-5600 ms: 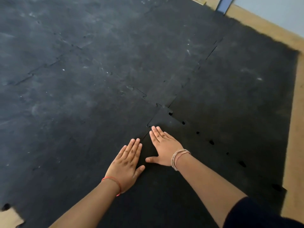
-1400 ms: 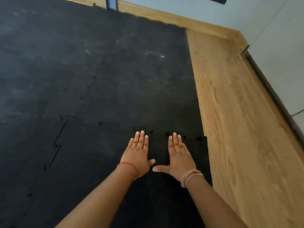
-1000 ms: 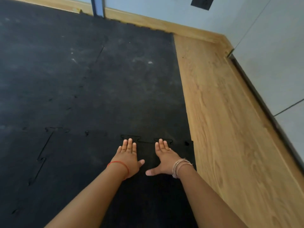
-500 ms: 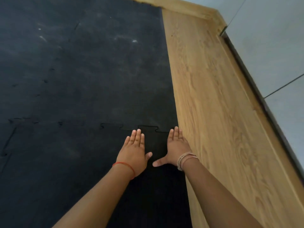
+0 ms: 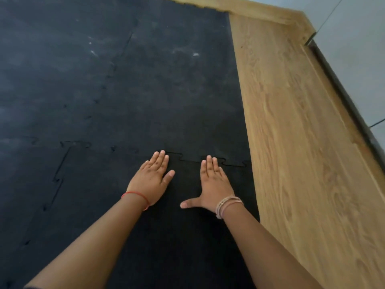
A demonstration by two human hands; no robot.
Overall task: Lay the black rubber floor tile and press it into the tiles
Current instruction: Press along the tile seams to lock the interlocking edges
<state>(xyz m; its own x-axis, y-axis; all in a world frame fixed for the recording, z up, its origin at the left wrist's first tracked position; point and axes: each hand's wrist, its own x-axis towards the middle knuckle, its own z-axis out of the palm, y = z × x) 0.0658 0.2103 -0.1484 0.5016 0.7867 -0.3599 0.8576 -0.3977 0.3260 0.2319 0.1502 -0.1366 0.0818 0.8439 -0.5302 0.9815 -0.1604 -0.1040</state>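
Beside bare wood floor (image 5: pixel 302 142), black rubber tiles (image 5: pixel 145 90) under flat hands.

Bare indoor room mid-flooring: interlocking black rubber tiles (image 5: pixel 145 90) toward 11 o'clock, wood floor (image 5: pixel 302 163) and pale wall (image 5: pixel 358 59) toward 2.

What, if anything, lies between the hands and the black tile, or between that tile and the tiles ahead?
Nothing visible. The left hand and right hand lie flat on the black tile; its toothed seam is bare.
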